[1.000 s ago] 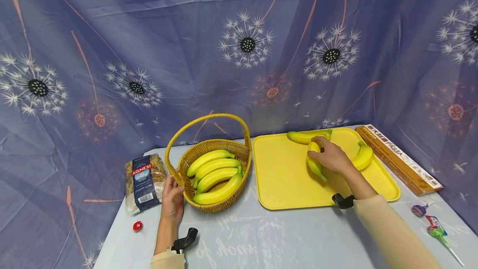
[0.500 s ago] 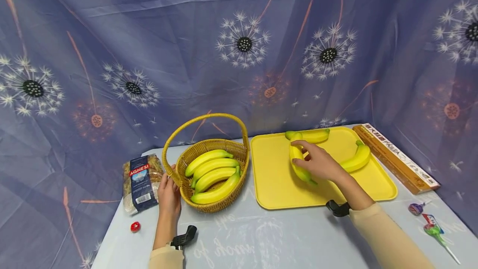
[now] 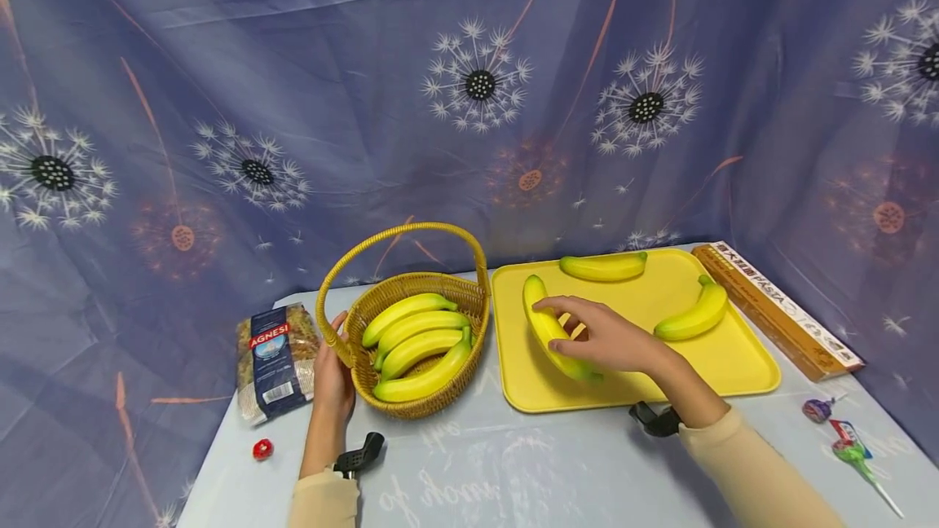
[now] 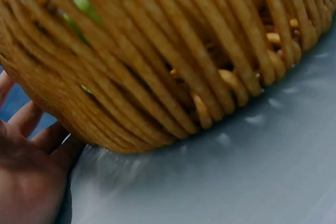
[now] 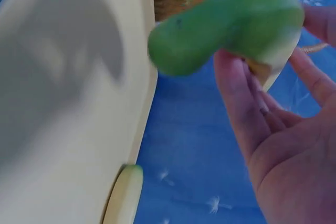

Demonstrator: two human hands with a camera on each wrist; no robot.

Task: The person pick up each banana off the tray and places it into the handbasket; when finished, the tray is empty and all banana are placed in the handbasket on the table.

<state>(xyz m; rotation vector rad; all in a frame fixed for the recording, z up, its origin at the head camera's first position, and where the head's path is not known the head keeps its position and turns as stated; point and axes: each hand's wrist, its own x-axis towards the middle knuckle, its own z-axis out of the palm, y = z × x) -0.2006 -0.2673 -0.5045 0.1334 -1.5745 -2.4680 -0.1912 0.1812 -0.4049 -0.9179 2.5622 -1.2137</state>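
Banana is hanging above the tray, the right hand pinching its middle; the left hand, fingers loosely extended, is touching the basket. From where I am standing, sound handling is apparently requiring rim clearance, light pressure and a steady basket.

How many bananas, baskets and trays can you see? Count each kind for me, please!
Baskets: 1
Trays: 1
Bananas: 7 (4 in the basket, 2 on the tray, 1 in the right hand)
Total: 9
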